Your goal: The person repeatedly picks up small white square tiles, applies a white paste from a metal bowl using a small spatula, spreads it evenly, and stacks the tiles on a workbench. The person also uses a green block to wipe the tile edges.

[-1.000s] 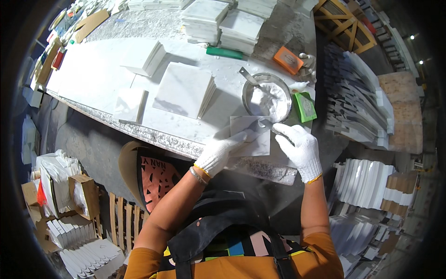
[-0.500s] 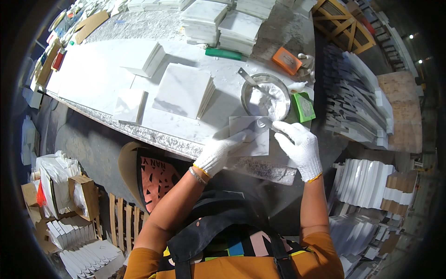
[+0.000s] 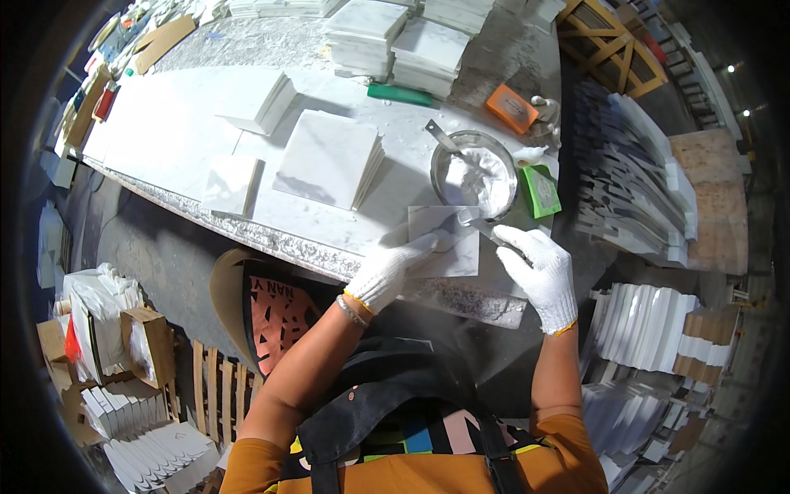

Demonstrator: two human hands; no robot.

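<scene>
My left hand (image 3: 397, 265), in a white knit glove, grips a square white marble tile (image 3: 453, 257) by its left side. My gloved right hand (image 3: 539, 272) is closed on the handle of a putty knife (image 3: 487, 233), whose blade rests on the tile near its upper right corner. Just beyond the tile stands a round metal bowl (image 3: 437, 186) of white paste (image 3: 480, 178). A second putty knife (image 3: 442, 136) leans on the bowl's far left rim with its handle sticking out. Left of the bowl lies a stack of marble tiles (image 3: 323, 158).
A green box (image 3: 541, 191) stands right of the bowl, an orange box (image 3: 511, 109) farther back. Behind the bowl lie a green block (image 3: 399, 95) and tall tile stacks (image 3: 424, 51). Leaning slabs (image 3: 634, 173) are right of the table; a wooden pallet (image 3: 216, 383) is at lower left.
My right hand has shifted slightly right and toward me, showing more of the putty knife. The left hand and the tile have hardly moved.
</scene>
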